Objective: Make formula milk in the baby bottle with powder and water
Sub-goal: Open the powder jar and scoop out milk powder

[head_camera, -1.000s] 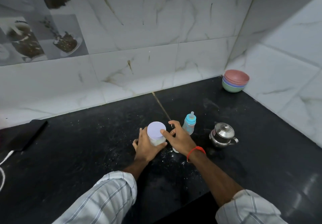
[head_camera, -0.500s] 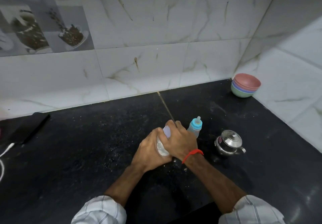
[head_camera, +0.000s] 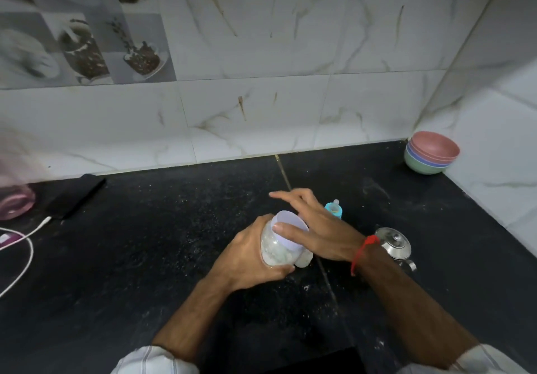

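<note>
A clear powder jar (head_camera: 274, 250) with white powder inside is tilted above the black counter (head_camera: 162, 245). My left hand (head_camera: 247, 260) is wrapped around its body. My right hand (head_camera: 316, 228) grips the jar's pale lilac lid (head_camera: 287, 228), thumb on the near rim, forefinger stretched out. Behind my right hand stands the baby bottle (head_camera: 334, 209), of which only the blue collar and clear teat show. A small steel kettle (head_camera: 395, 245) with a lid sits to the right of my right wrist.
A stack of pastel bowls (head_camera: 430, 157) sits in the far right corner by the tiled walls. At the left lie a black phone (head_camera: 75, 197) with a white cable (head_camera: 20, 257) and a pink container (head_camera: 14, 203). White powder specks dot the counter.
The jar went from standing on the counter to lifted and tilted in my left hand. My right hand closed over the lid and has turned on it. The view shifted left.
</note>
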`<state>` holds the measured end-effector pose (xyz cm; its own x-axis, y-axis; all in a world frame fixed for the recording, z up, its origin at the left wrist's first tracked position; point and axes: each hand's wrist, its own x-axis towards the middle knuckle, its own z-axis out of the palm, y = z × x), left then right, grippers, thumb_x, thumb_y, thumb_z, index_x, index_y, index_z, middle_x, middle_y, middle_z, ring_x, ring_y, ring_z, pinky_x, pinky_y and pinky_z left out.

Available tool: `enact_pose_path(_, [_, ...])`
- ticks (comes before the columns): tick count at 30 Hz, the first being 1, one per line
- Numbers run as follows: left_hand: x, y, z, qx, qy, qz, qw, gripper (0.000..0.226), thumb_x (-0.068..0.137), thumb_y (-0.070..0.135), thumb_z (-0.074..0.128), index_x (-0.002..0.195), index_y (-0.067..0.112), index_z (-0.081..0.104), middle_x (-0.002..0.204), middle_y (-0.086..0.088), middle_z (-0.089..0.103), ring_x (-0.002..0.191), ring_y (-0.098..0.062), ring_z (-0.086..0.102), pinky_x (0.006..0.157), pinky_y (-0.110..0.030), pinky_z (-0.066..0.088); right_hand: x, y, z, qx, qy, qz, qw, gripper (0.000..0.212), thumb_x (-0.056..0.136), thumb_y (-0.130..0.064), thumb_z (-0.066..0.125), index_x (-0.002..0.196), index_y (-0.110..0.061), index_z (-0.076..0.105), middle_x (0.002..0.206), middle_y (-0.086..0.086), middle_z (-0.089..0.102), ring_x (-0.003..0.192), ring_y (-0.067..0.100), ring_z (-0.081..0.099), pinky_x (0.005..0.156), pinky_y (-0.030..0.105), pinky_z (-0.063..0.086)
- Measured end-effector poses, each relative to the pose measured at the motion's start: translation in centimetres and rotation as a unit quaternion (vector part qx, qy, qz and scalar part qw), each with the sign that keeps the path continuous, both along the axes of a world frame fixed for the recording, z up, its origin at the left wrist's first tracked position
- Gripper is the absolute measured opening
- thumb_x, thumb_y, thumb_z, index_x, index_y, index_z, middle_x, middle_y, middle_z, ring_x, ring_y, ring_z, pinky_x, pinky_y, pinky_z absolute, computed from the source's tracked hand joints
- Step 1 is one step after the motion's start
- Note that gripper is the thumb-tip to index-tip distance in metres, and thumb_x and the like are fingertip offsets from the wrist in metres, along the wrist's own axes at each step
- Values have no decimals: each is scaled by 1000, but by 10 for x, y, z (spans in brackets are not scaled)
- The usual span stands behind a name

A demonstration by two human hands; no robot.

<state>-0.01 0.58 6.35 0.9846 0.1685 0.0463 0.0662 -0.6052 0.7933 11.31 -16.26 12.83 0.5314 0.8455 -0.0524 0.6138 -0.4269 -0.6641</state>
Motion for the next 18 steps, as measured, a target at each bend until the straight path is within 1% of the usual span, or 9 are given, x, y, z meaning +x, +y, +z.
enact_pose_path(2, [-3, -2, 3, 25, 5, 8, 1000, 98, 56, 57, 88, 140, 42, 39, 125, 23, 62, 108, -2, 65, 87, -35, 61, 3, -1, 3, -126, -74, -59, 987, 71, 81, -87, 43, 140, -50, 39, 129, -10, 57, 115, 14, 59, 101, 41, 50])
enact_pose_path(4, [-5, -4, 5, 38, 7, 15, 999, 98, 56, 57, 88, 139, 46, 37, 127, 25, 60, 110, -2, 64, 90, -35, 60, 7, -3, 0, -118, -11, -22, 993, 59, 85, -71, 58, 136, -48, 41, 129, -6, 59, 115, 14, 59, 100, 40, 52])
enact_pose_path(6, [-9, -3, 6, 47, 3, 23, 999, 100, 56, 58, 89, 139, 46, 34, 127, 26, 58, 112, -3, 62, 93, -35, 58, 8, -9, 0, -68, 35, 63, 995, 72, 82, -41, 69, 141, -58, 32, 143, -6, 43, 131, 15, 46, 108, 39, 46])
enact_pose_path(7, [-11, -3, 6, 54, 1, 26, 998, 100, 56, 59, 88, 139, 46, 34, 127, 26, 58, 112, -3, 62, 92, -34, 58, 7, -11, -1, -60, 47, 88, 993, 79, 80, -42, 71, 140, -65, 26, 149, -8, 35, 137, 17, 40, 111, 40, 42])
enact_pose_path(9, [-15, -4, 6, 72, -1, 22, 997, 97, 58, 59, 88, 138, 46, 34, 126, 26, 57, 110, -1, 61, 89, -31, 58, 3, -10, -6, -71, 45, 52, 995, 75, 78, -71, 67, 138, -69, 22, 151, -9, 34, 137, 18, 40, 111, 45, 42])
enact_pose_path(11, [-19, -6, 6, 90, 3, 13, 996, 97, 59, 59, 87, 139, 45, 34, 128, 26, 56, 111, -1, 60, 89, -29, 56, 1, -8, -13, -90, -3, 9, 996, 77, 72, -88, 57, 138, -61, 30, 141, -7, 49, 127, 16, 51, 107, 45, 48])
enact_pose_path(13, [-21, -6, 4, 95, 3, 8, 995, 101, 59, 60, 87, 142, 43, 33, 134, 25, 55, 116, -2, 60, 93, -31, 56, 0, -8, -15, -84, -29, 26, 996, 72, 75, -77, 61, 138, -52, 38, 133, -8, 56, 120, 12, 53, 103, 40, 50])
enact_pose_path(16, [-23, -1, 2, 77, 0, 8, 997, 101, 58, 59, 89, 141, 45, 34, 135, 24, 55, 118, -2, 59, 96, -35, 56, -5, -14, -10, -24, -6, 66, 998, 67, 81, -44, 77, 138, -43, 42, 133, -14, 48, 119, 3, 49, 97, 26, 50])
enact_pose_path(18, [-26, 6, 0, 61, -4, 13, 998, 97, 57, 57, 90, 137, 49, 36, 131, 25, 56, 117, -3, 60, 96, -38, 57, -10, -21, -16, 43, 33, 28, 998, 63, 78, -32, 82, 127, -39, 42, 127, -13, 47, 113, 7, 56, 89, 30, 56])
